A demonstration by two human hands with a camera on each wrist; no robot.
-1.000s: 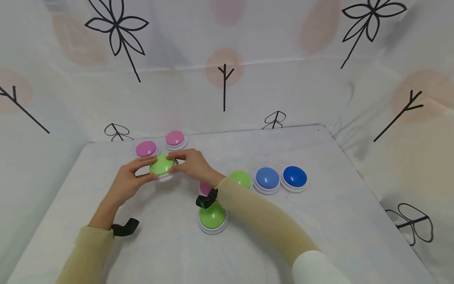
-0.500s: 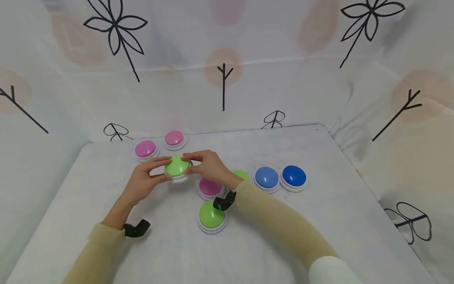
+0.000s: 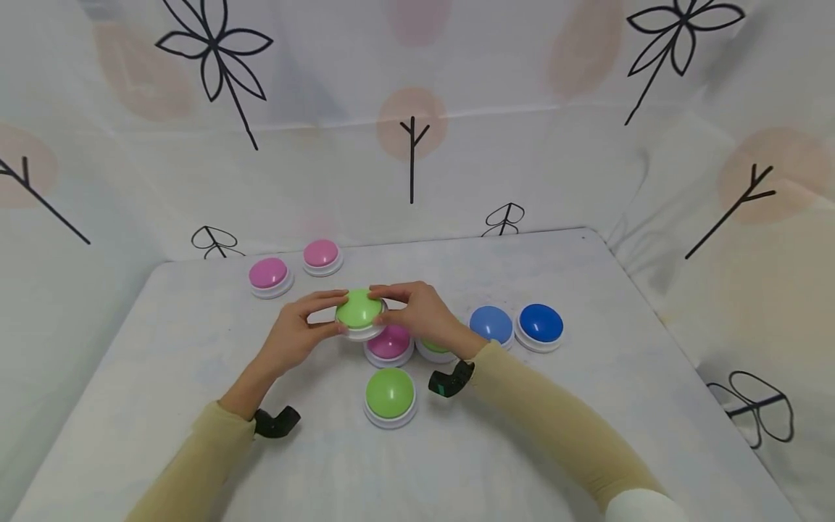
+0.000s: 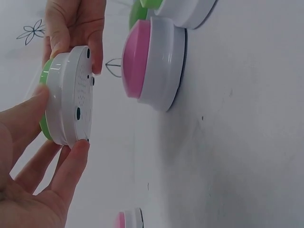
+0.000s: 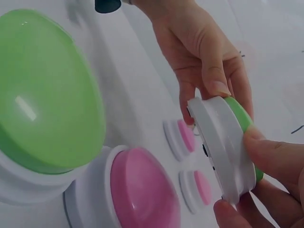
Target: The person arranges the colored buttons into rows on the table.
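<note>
A light green dome button (image 3: pixel 359 309) with a white base is held up off the table. My left hand (image 3: pixel 296 335) pinches its left side and my right hand (image 3: pixel 424 315) pinches its right side. The left wrist view shows its underside (image 4: pixel 83 95), with small holes and dark spots, lifted clear of the surface. Just below it in the head view is a pink button (image 3: pixel 389 345), its top edge partly covered. A green button (image 3: pixel 389 394) sits nearer me. Another green button (image 3: pixel 435 349) is mostly hidden behind my right hand.
A light blue button (image 3: pixel 491 323) and a dark blue button (image 3: pixel 541 323) stand to the right. Two pink buttons, one at left (image 3: pixel 268 273) and one further back (image 3: pixel 321 254), sit near the white table's (image 3: pixel 163 348) far edge. Patterned cloth (image 3: pixel 339 174) hangs behind.
Both hands have carried the light green button to the right, from in front of the far pink buttons to over the middle pink one. The other buttons stay in place.
</note>
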